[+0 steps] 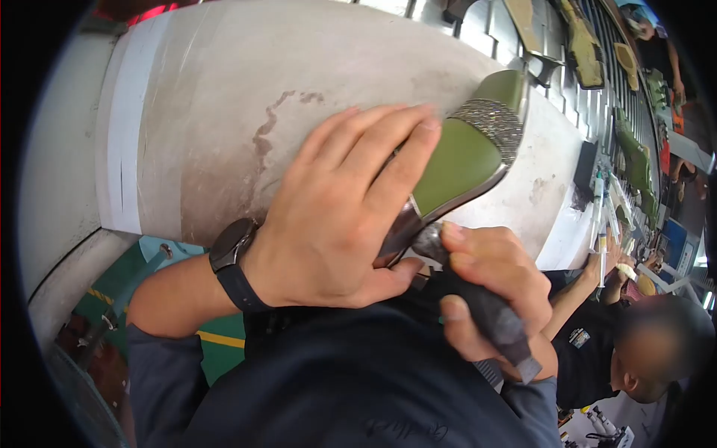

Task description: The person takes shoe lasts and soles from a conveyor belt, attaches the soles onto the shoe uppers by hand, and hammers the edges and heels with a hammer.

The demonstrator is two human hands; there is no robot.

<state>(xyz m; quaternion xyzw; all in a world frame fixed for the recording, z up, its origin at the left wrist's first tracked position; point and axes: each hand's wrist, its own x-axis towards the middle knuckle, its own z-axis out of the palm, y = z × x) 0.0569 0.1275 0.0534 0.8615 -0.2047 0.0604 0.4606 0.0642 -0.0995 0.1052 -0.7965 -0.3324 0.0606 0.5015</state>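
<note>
A green shoe last (459, 164) with a band of glittery dark strap (489, 123) across it lies tilted over the near side of the pale work surface. My left hand (336, 209), with a dark watch on its wrist, is wrapped over the brown end of the last and holds it. My right hand (493, 291) grips a dark, wrapped tool (489, 313), whose exact kind I cannot make out. Its greyish upper end is close to the lower edge of the last, beside my left thumb; I cannot tell whether they touch.
The pale work surface (202, 127) has brown stains. Beyond it runs a metal roller conveyor (478, 33) carrying a green and tan shoe piece (584, 48) and other green lasts (635, 160). At right, a co-worker (597, 343) reaches toward several syringe-like tubes (602, 239).
</note>
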